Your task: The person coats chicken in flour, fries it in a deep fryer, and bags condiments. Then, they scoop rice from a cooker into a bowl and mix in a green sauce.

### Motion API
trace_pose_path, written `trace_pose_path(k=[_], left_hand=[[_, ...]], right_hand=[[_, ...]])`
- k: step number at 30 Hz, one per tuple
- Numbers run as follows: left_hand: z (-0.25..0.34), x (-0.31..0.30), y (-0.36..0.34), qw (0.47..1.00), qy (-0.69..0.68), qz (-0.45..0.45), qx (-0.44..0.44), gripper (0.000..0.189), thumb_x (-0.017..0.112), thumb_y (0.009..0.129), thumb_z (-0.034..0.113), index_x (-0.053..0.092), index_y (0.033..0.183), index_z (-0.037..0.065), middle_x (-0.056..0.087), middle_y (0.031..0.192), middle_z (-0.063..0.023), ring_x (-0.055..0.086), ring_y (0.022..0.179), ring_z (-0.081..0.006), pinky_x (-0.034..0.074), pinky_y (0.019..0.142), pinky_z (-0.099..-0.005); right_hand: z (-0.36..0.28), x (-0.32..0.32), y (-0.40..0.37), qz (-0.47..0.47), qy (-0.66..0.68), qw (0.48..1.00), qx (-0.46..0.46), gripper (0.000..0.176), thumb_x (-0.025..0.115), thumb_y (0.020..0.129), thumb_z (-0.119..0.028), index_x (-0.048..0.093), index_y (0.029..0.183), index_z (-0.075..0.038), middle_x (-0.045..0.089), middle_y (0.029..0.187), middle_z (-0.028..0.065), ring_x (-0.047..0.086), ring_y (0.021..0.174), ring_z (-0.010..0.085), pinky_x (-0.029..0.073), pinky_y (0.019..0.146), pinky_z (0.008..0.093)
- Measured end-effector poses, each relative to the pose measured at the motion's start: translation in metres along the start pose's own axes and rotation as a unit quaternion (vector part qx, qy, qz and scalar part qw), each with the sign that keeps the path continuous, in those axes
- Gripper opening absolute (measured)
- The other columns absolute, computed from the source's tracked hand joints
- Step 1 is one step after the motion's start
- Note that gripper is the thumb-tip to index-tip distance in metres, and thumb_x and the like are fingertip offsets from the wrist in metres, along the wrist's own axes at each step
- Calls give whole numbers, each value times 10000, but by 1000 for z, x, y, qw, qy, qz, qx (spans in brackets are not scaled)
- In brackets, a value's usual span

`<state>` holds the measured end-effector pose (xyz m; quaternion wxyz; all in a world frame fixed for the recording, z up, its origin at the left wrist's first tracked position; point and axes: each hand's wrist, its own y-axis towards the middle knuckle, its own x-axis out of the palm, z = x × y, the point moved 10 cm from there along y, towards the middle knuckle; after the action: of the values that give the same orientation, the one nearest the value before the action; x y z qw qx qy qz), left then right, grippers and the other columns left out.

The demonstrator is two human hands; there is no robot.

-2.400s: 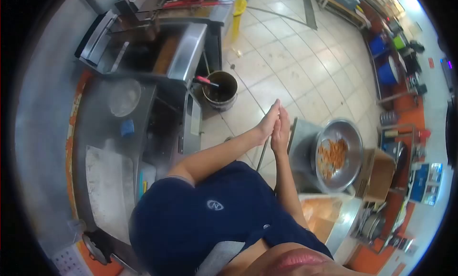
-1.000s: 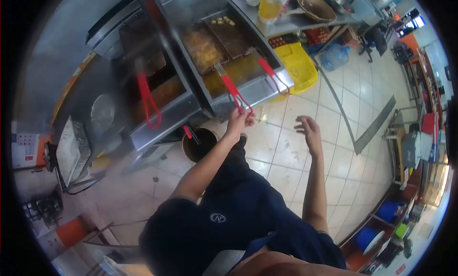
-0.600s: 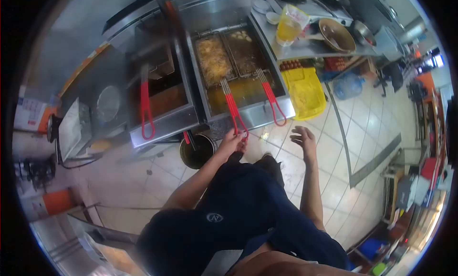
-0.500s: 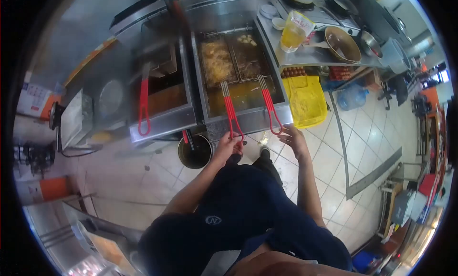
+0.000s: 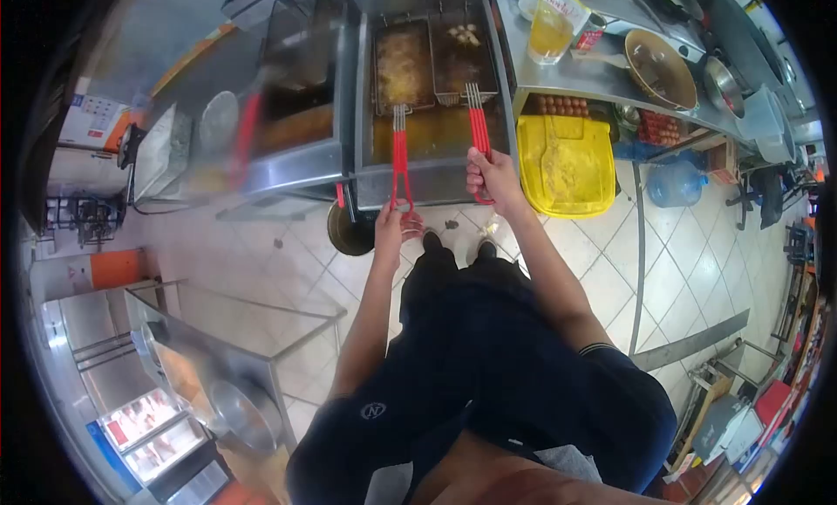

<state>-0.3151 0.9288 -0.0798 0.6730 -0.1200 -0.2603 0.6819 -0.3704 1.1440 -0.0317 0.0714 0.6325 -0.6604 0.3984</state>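
My right hand (image 5: 494, 180) is wrapped round the red handle (image 5: 478, 126) of the right fryer basket (image 5: 462, 62), which holds a few pale pieces near its far end. At the end of the other red handle (image 5: 400, 156), my left hand (image 5: 395, 228) has its fingers partly curled near the loop; whether they grip it is unclear. That handle belongs to the left basket (image 5: 403, 67), full of bubbling golden food. Both baskets sit in the oil of the steel fryer (image 5: 436, 184).
A yellow tub (image 5: 567, 167) stands right of the fryer, below a steel counter (image 5: 602, 91) bearing an oil pouch (image 5: 554, 30) and a pan (image 5: 660, 69). Left are a second fryer (image 5: 301, 167) and, underneath, a dark bucket (image 5: 350, 232). A blue water jug (image 5: 677, 185) lies on the tiled floor.
My right hand has gone from open beside its handle to closed round it. My left hand stays by the left handle's loop. The camera view has shifted.
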Motion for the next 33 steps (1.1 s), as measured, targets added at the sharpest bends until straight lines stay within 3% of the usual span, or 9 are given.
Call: trace_pose_path(k=[8, 16, 33], left_hand=[[-11, -6, -13, 997, 51, 41, -43, 299, 414, 951, 308, 490, 1092, 55, 637, 786, -118, 626, 638, -178, 495, 580, -282], [-19, -2, -17, 993, 70, 53, -78, 350, 382, 950, 345, 485, 1055, 28, 634, 783, -125, 616, 642, -172, 478, 570, -276], [-28, -12, -15, 989, 88, 40, -115, 368, 406, 929, 395, 482, 1046, 55, 637, 778, -126, 607, 632, -172, 460, 558, -272]], right_hand=[[26, -26, -40, -1, -67, 998, -8, 164, 529, 930, -139, 418, 854, -44, 426, 631, 11, 416, 472, 88, 379, 414, 251], [36, -36, -54, -11, -69, 997, -9, 154, 517, 933, -126, 412, 861, -39, 430, 631, 12, 436, 469, 88, 392, 395, 253], [26, -23, -32, -17, -41, 999, -29, 158, 521, 937, -148, 415, 877, -48, 415, 620, 10, 424, 470, 86, 395, 416, 256]])
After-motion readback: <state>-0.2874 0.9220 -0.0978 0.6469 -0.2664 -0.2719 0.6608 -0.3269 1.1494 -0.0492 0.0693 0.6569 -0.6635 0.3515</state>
